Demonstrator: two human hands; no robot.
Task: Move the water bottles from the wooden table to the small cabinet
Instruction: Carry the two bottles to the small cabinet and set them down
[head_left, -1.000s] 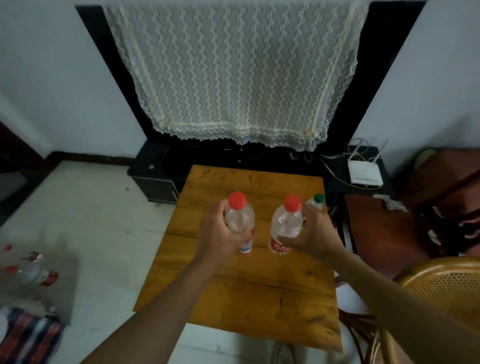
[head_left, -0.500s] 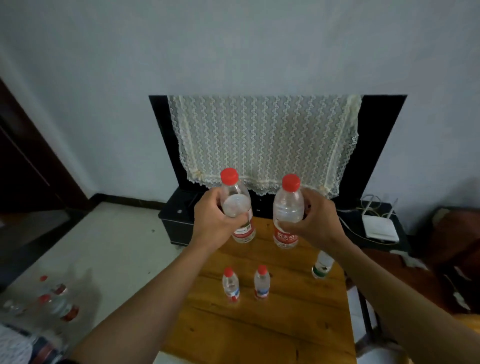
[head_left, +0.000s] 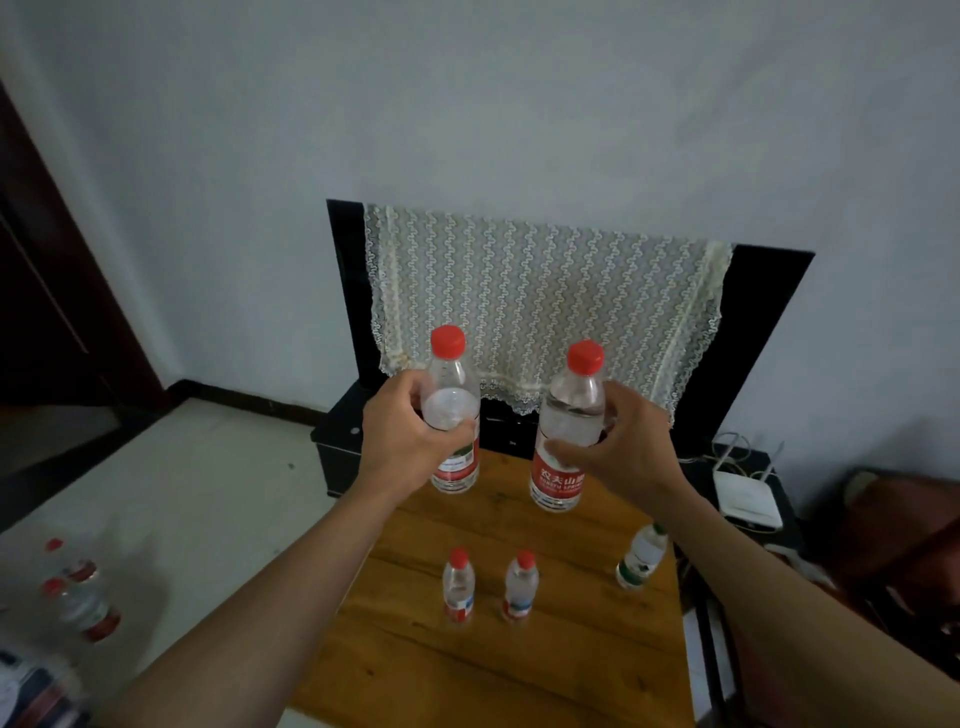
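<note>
I see each hand, left hand (head_left: 410, 441) and right hand (head_left: 621, 447), gripping a red-capped bottle above the desk (head_left: 519, 670); three bottles stand below.

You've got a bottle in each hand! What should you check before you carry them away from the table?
1. Left hand grips its red-capped bottle: ok.
2. Right hand grips its red-capped bottle: ok.
3. Both caps on: ok.
4. Both lifted clear of the wooden table: ok.
5. Bottles left on table standing upright: ok, three.
6. Free spot on the small cabinet: cannot tell.
</note>
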